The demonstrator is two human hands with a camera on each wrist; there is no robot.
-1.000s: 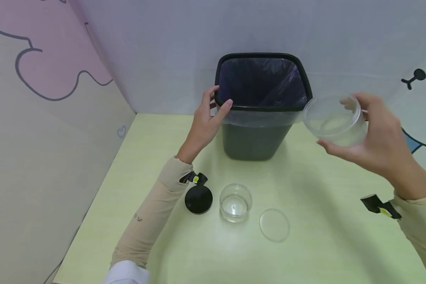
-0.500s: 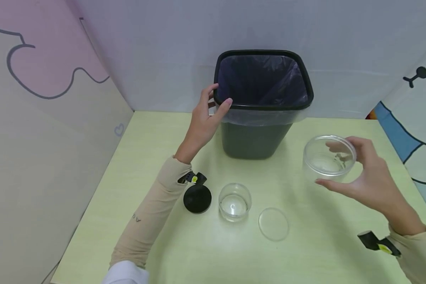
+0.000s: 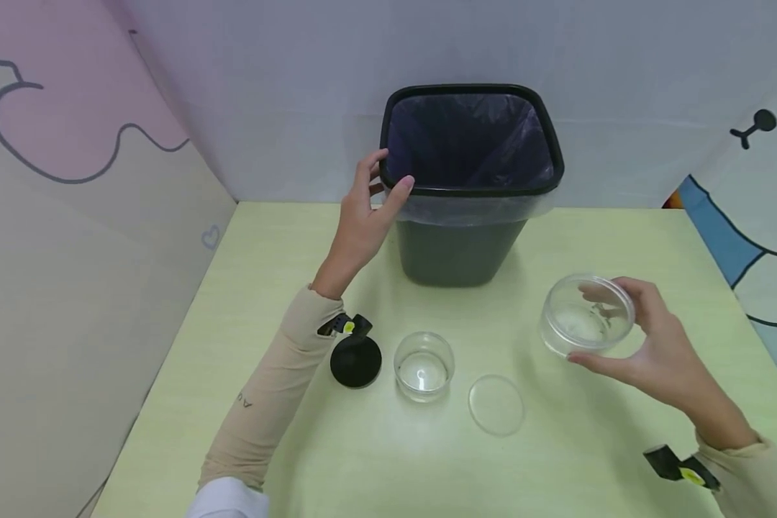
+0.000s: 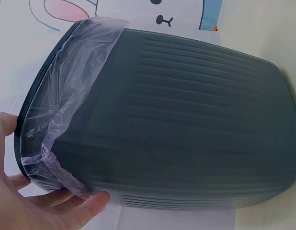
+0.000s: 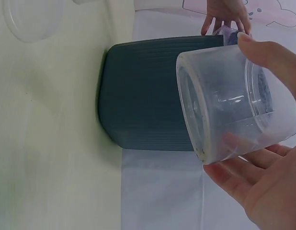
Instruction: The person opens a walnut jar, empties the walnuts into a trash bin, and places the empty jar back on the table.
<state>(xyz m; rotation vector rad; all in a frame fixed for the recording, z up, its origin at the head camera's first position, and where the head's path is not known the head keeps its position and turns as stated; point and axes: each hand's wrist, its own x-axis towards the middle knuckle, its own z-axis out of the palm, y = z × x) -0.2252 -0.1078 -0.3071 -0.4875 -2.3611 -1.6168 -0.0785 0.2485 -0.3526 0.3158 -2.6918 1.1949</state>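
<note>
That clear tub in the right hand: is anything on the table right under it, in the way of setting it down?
Nothing visible: the clear tub hangs over bare table; the flat clear lid lies off to its left.

Your pale green desk carries: dark bin, black lid, glass bowl, clear lid.

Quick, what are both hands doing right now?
Left hand: its grip is curled round the rim of the black bin.
Right hand: its grip holds the clear plastic tub, open side up, low over the table.
</note>
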